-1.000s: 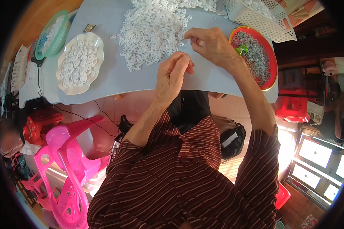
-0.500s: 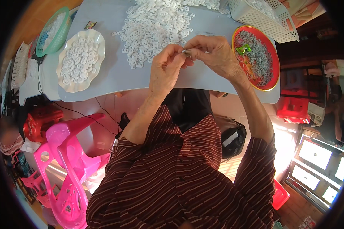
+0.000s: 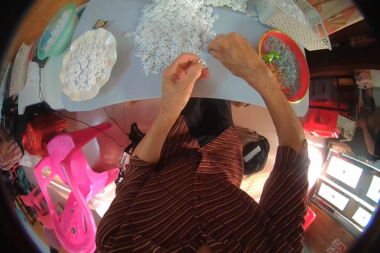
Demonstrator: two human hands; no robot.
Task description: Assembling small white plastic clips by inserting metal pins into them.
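The left hand [image 3: 180, 82] pinches a white piece [image 3: 202, 63] over the table [image 3: 135, 86], near its curved edge. The right hand [image 3: 236, 55] curls beside the pile [image 3: 173, 33]; its grip I cannot tell. An open strip separates pile and plate [image 3: 111, 52]. A pink chair [image 3: 83, 179] stands on the floor [image 3: 145, 113].

Two hands [image 3: 179, 82] [image 3: 237, 55] — one held piece [image 3: 202, 63] — two dishes [image 3: 112, 50] [image 3: 303, 69]

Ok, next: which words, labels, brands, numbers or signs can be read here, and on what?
None can be read.
Small dark wrapper on the table: any print too small.
Shiny green piece in the red tray: too blurred.
Small white piece in the left hand: no lettering visible.
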